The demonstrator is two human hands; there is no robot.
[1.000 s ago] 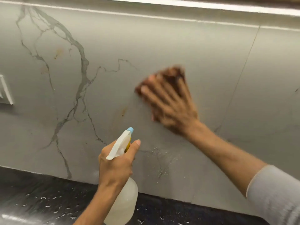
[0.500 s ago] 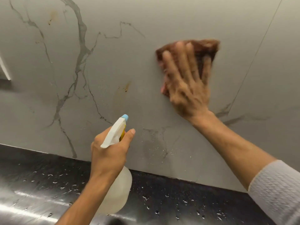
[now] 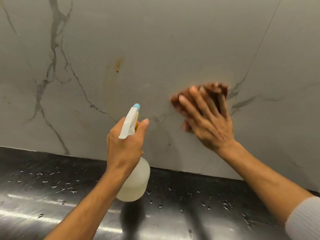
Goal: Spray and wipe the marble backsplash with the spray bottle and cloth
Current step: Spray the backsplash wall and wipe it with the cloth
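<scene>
- While my right hand lies flat with the fingers spread wide, its palm presses a crumpled reddish-brown cloth against the grey veined marble backsplash; the cloth shows above and to the left of my fingertips, blurred.
- My left hand is wrapped tight around the neck of a translucent white plastic spray bottle, thumb up along one side of its white trigger head, whose light-blue nozzle points at the wall.
- The bottle's rounded body hangs below my fist, above the glossy black countertop and not touching it as far as I can tell.
- The two hands are near each other but apart, the bottle to the left of the cloth.
- A pale ribbed sleeve covers my right forearm at the frame's edge.
- Fine droplets dot the marble above the nozzle, near a small rust-coloured stain.
- Water beads are scattered over the countertop under both arms.
</scene>
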